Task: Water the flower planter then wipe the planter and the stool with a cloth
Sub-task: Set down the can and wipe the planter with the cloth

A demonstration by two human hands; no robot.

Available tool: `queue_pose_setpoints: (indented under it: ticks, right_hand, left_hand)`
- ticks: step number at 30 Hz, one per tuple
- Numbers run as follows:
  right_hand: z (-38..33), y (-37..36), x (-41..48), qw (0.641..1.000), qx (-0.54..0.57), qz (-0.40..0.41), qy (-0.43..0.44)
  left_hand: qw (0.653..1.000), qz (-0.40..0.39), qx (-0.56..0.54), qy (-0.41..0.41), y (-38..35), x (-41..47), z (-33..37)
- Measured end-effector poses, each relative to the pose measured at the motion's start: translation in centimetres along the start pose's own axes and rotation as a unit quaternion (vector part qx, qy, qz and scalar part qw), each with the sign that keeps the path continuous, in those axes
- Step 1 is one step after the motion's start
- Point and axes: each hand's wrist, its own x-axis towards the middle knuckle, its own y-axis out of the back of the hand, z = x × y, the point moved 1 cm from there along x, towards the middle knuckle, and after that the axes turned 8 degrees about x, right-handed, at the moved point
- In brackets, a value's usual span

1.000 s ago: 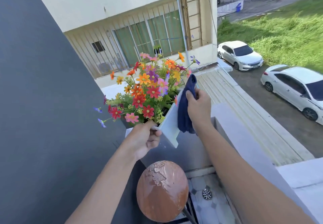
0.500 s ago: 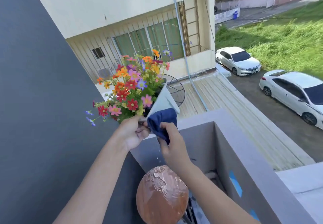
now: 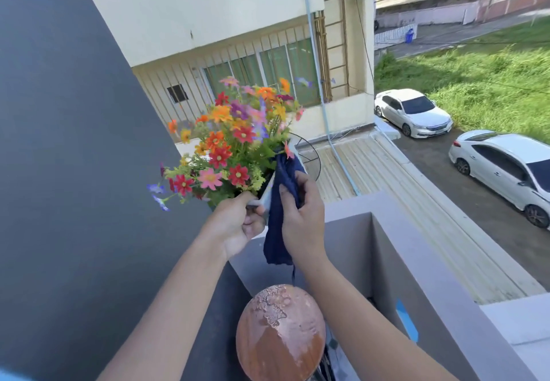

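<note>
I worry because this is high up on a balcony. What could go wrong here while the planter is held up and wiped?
1. The left hand alone holds the planter by one end, tilted and lifted above the balcony wall. If that grip slips, it may fall, perhaps over the edge.
2. The right hand holds the cloth loosely, and its tail hangs free; it could drop.
3. The stool below shows water on its seat; more drips may land there.

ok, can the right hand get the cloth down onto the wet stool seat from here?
Probably yes. The right hand holds the cloth against the planter; the stool sits right below, nothing between.
</note>
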Motion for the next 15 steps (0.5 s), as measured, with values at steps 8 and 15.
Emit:
queue_pose_setpoints:
  ticks: [8,15]
  right_hand:
    - [1.6,3.2,5.6,0.99,-0.071,0.108,-0.056]
    - [-0.3,1.5,4.0,0.995,-0.006,0.06,-0.084]
  left_hand:
    - [0.998,-0.048,0.033,0.01,0.2,-2.2,-1.1]
    - [0.999,-0.024,0.003,0.027,-0.4,-1.3,-1.5]
